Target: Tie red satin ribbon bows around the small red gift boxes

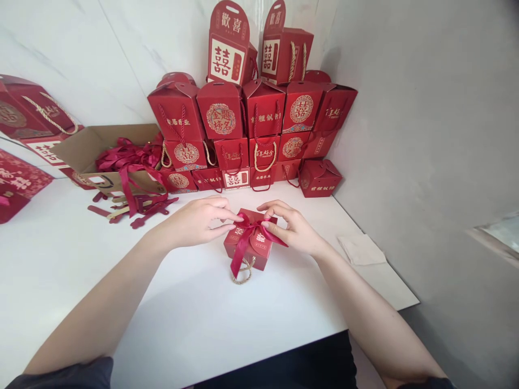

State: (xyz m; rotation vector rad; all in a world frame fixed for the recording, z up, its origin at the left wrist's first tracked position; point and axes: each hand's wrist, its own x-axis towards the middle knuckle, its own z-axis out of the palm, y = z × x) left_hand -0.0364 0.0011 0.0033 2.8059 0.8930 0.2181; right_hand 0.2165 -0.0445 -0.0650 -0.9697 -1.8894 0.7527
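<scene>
A small red gift box (259, 258) with pale lettering stands on the white table between my hands. On its top a dark red satin ribbon (242, 249) is tied in a bow, one tail hanging down the front and another out to the right. A twisted gold cord handle (242, 280) droops from the near side. My left hand (213, 217) pinches the bow's left loop between thumb and finger. With thumb and fingers, my right hand (290, 224) grips the bow's right loop.
Behind, several red gift boxes (221, 116) are stacked against the marbled wall. An open cardboard box (77, 148) of ribbons stands at the left, with flat red and gold strips (117, 213) before it. A pale cloth (360, 249) lies at right, beside the grey wall.
</scene>
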